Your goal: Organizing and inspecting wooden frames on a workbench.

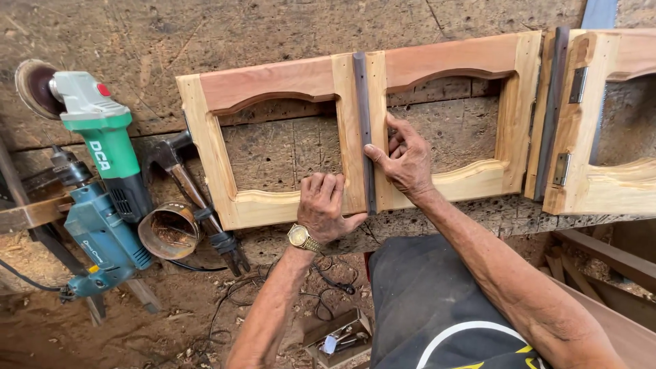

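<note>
A dark narrow strip (364, 130) lies on the joint between two pale wooden cabinet door frames, its long axis running from the workbench's far side toward the near edge, tilted only slightly. I see its near end stop close to the bench's near edge.

The left door frame (273, 85) and the right door frame (465, 61) lie flat side by side on the workbench (137, 34), each with a reddish arched top rail and an open panel showing the bench through it. Together their long axis runs left to right along the near edge.

My right hand (404, 162) rests on the right frame's inner upright, fingers spread a little, the forefinger tip touching the strip's edge. My left hand (324, 205) presses on the left frame's bottom rail beside the strip, fingers together and curled, thumb pointing toward the strip. A gold wristwatch (301, 237) sits on that wrist.

At the right edge a third door frame (588, 137) with metal hinges (577, 85) lies beside another dark strip.

Toward the left edge lie a green angle grinder (102, 130), a blue power drill (102, 239), a hammer (188, 184) and a rusty round tin (169, 231).
</note>
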